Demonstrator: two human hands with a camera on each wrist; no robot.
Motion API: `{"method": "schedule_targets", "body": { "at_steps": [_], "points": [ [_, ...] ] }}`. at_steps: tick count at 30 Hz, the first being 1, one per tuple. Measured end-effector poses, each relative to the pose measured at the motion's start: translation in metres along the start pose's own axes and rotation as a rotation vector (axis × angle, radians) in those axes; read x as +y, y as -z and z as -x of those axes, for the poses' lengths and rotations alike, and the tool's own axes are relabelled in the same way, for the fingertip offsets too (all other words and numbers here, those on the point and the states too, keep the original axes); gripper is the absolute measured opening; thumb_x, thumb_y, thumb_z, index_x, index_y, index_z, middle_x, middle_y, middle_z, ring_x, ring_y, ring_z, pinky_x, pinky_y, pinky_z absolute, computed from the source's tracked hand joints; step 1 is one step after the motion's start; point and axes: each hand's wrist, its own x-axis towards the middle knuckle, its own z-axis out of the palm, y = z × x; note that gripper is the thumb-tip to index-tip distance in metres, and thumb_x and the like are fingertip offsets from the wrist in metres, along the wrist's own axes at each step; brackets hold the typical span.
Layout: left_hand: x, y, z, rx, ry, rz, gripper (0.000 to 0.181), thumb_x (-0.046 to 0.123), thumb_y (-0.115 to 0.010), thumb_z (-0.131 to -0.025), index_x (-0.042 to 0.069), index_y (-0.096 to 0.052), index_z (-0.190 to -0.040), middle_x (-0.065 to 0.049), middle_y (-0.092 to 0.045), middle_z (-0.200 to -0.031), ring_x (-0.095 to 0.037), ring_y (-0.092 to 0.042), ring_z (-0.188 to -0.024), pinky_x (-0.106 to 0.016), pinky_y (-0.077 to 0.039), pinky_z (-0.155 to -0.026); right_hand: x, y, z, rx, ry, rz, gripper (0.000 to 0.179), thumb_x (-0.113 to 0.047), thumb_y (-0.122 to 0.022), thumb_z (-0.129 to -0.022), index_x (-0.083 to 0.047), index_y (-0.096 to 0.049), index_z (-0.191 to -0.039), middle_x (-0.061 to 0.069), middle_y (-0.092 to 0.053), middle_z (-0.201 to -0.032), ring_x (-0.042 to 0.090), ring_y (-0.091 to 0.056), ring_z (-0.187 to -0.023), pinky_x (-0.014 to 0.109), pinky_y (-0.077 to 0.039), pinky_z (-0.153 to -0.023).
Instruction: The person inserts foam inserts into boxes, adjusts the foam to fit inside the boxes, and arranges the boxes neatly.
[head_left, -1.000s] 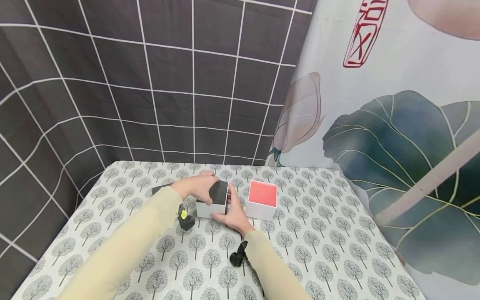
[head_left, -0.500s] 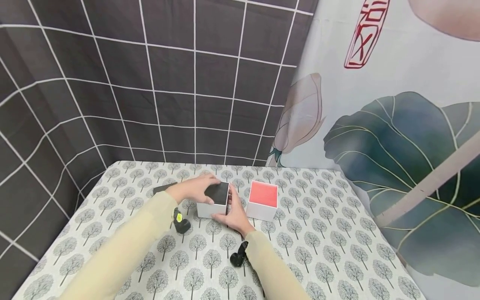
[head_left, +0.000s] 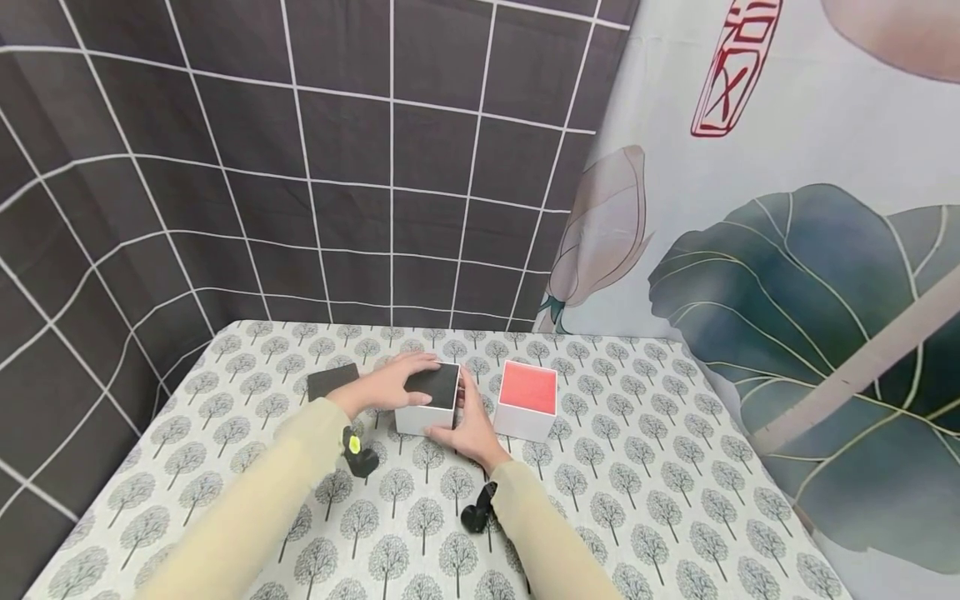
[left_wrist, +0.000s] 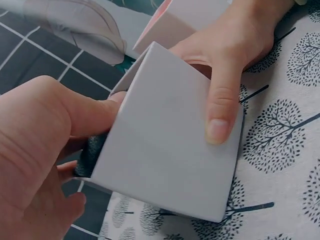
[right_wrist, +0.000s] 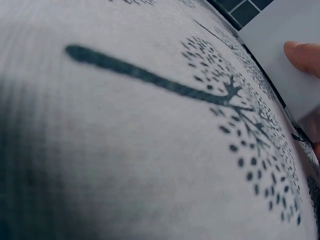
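A white box [head_left: 422, 422] with a black top surface [head_left: 442, 385] sits on the table. My left hand [head_left: 381, 387] reaches over it from the left, thumb and fingers spread across the black surface. In the left wrist view that thumb rests just over the rim of the white box [left_wrist: 165, 135], and dark textured material [left_wrist: 94, 152] shows under the fingers. My right hand [head_left: 474, 430] grips the box's right side, its thumb pressed flat on the white near face. The right wrist view catches only part of this right hand [right_wrist: 306, 57] against the box.
A second white box with a red top [head_left: 528, 388] stands just right of the held one. To the left, a flat black piece [head_left: 332, 380] lies partly behind my left hand. The tree-patterned tablecloth [head_left: 637, 500] extends to a dark grid curtain [head_left: 337, 208] behind.
My left hand has slid left across the box top, uncovering more of the black surface. More of the flat black piece shows. The right hand and the box have hardly moved.
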Motion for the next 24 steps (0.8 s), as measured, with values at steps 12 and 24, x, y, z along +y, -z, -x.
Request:
{"method": "schedule_targets", "body": {
  "at_steps": [12, 24],
  "points": [
    [-0.003, -0.006, -0.001, 0.043, 0.060, 0.059, 0.053, 0.023, -0.067, -0.081, 0.004, -0.053, -0.129, -0.019, -0.033, -0.145, -0.041, -0.018, -0.135, -0.061, -0.015, -0.107, 0.008, -0.002, -0.003, -0.008, -0.018, 0.005, 0.117, -0.019, -0.084, -0.063, -0.013, -0.006, -0.149, 0.010, -0.042, -0.130, 0.023, -0.050, -0.110, 0.037, -0.044, -0.094],
    [0.001, -0.008, -0.010, 0.085, 0.049, 0.035, 0.061, 0.038, -0.071, -0.076, 0.015, -0.054, -0.130, -0.019, -0.032, -0.146, -0.045, -0.014, -0.134, -0.069, -0.015, -0.100, -0.027, 0.007, 0.005, -0.027, 0.001, -0.010, 0.109, -0.009, -0.080, -0.067, -0.009, -0.009, -0.148, 0.018, -0.045, -0.127, 0.030, -0.051, -0.107, 0.043, -0.043, -0.094]
  ]
}}
